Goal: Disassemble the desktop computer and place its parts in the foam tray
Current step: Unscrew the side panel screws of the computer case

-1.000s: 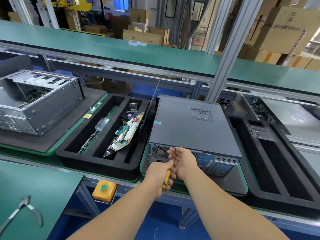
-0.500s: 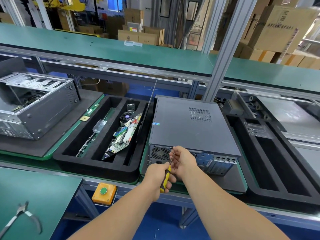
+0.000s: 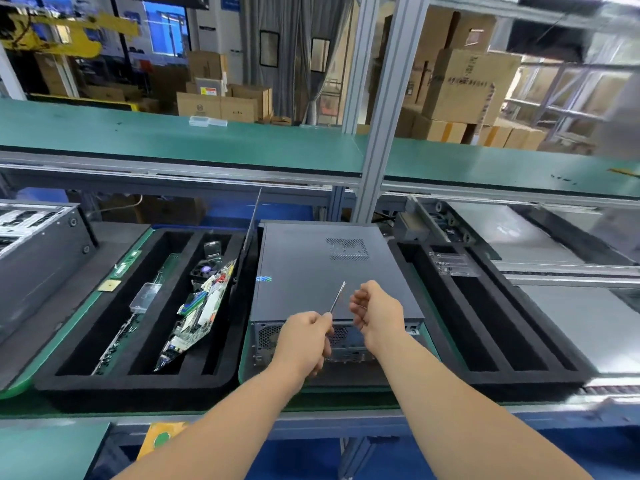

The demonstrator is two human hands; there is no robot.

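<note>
Moved since the earlier frames: the screwdriver [image 3: 336, 296] has been lifted clear of the rear panel of the desktop computer [image 3: 332, 271], where its tip had been set at the upper edge, and is now raised with the shaft slanting up and away over the lid; the right hand [image 3: 375, 311] has likewise been drawn off the shaft. Left hand [image 3: 304, 336]: clenched round the screwdriver handle, which is hidden inside the fist. Right hand: fingers curled inward beside the shaft, apart from it; whether a removed screw is pinched in them cannot be told. Desktop computer: laid flat on the green tabletop [image 3: 20, 408], lid still on, rear panel turned toward the person, presumably so that the cover screws can be reached from the near edge. Foam tray [image 3: 138, 384]: set just beside the computer on its left, close enough for parts to be passed across; a circuit board [image 3: 202, 308] is leaned in one slot, a small fan [image 3: 203, 271] and a clear plastic box [image 3: 145, 296] are lodged in others. Second foam tray [image 3: 519, 382]: set at the right, a clear plastic piece [image 3: 452, 264] resting at its far end. Opened chassis [image 3: 38, 258]: kept at far left.
</note>
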